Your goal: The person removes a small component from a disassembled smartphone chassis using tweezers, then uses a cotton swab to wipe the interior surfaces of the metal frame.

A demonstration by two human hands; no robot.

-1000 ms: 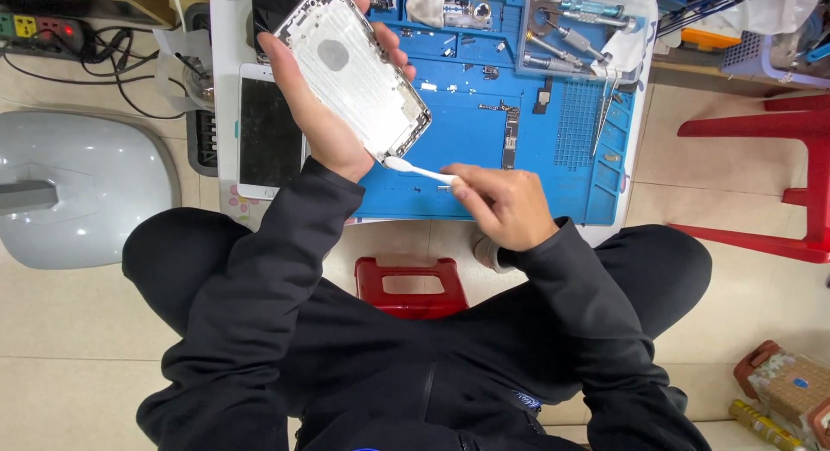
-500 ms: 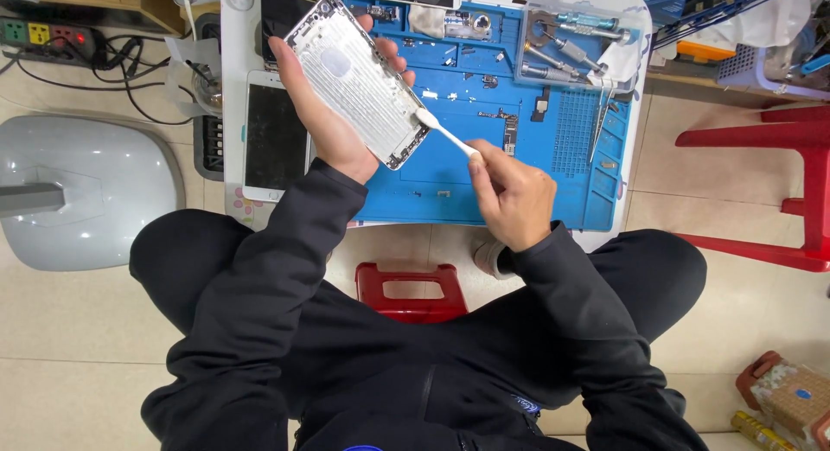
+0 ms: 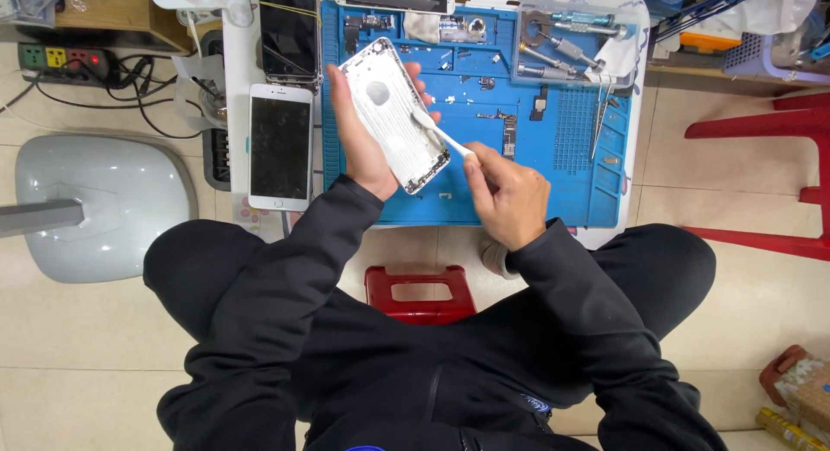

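Red plastic stool (image 3: 420, 293) sits nearest, between the person's knees. Beyond it, the right hand (image 3: 506, 196) is pinched around a white brush (image 3: 438, 133), whose handle runs up and left to touch the silver phone housing (image 3: 393, 114). The left hand (image 3: 367, 140) grips that housing from its left edge, fingers curled behind it; the housing's long axis tilts from far left to near right, lying just left of the right hand. Under both hands lies the blue work mat (image 3: 562, 157); left of it lies a white phone (image 3: 279, 146).
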